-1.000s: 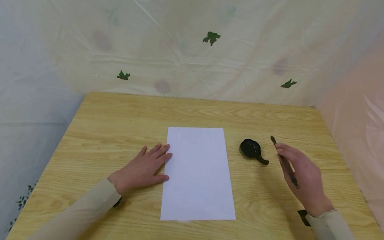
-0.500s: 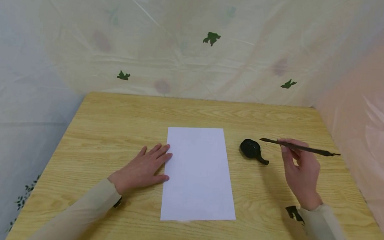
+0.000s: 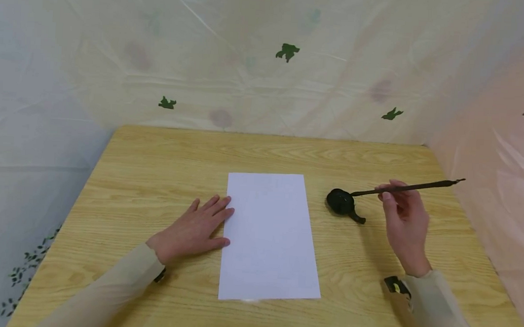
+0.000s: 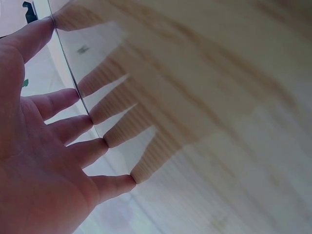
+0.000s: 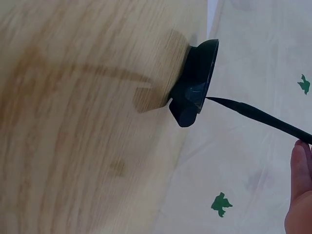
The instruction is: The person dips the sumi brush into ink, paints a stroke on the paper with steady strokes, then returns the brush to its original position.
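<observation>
A blank white sheet of paper [image 3: 269, 238] lies in the middle of the table. My left hand [image 3: 191, 235] rests flat at its left edge, fingers spread; in the left wrist view its fingertips [image 4: 100, 144] press the surface. Between thumb and fingers my right hand [image 3: 404, 225] pinches a dark, slender brush [image 3: 425, 186], also seen in the right wrist view as a brush [image 5: 263, 117] with a pointed tip. That tip is right at the rim of a small black ink dish [image 3: 340, 202] with a curved handle, which shows side-on as a dish [image 5: 197, 73] in the right wrist view.
The wood-grain table [image 3: 178, 154] reaches back to a pale hanging sheet [image 3: 232, 58] with green bird shapes. More sheeting hangs along the left and right sides. Dark bands circle both wrists beside the light sleeves [image 3: 441, 306].
My right hand has swung the brush from upright-slanting to nearly level and moved it left, bringing its tip to the ink dish. The left hand and the paper stay in place.
</observation>
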Demonstrator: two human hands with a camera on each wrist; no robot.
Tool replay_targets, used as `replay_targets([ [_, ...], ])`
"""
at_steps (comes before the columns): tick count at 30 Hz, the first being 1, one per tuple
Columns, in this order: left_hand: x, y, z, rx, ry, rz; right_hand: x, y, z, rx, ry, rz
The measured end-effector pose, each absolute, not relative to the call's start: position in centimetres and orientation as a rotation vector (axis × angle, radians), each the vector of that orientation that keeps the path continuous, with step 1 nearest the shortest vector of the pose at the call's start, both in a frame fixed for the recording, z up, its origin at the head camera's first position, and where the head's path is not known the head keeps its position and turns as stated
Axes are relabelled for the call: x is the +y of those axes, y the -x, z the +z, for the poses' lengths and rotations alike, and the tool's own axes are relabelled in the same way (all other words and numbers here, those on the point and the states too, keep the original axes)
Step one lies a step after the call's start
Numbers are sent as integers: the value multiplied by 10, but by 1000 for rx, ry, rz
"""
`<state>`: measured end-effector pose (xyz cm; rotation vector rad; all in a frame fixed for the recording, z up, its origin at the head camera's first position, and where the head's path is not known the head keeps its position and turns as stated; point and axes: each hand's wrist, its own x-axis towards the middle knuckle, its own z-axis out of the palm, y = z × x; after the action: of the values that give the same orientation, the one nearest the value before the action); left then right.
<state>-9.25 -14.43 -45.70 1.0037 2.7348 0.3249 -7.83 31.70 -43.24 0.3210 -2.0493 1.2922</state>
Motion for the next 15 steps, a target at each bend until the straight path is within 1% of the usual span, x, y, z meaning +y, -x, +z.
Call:
replay_targets([
  [15,-145,91,-458,2731,-994,323,316,80,-437,-2152,-318,1239],
])
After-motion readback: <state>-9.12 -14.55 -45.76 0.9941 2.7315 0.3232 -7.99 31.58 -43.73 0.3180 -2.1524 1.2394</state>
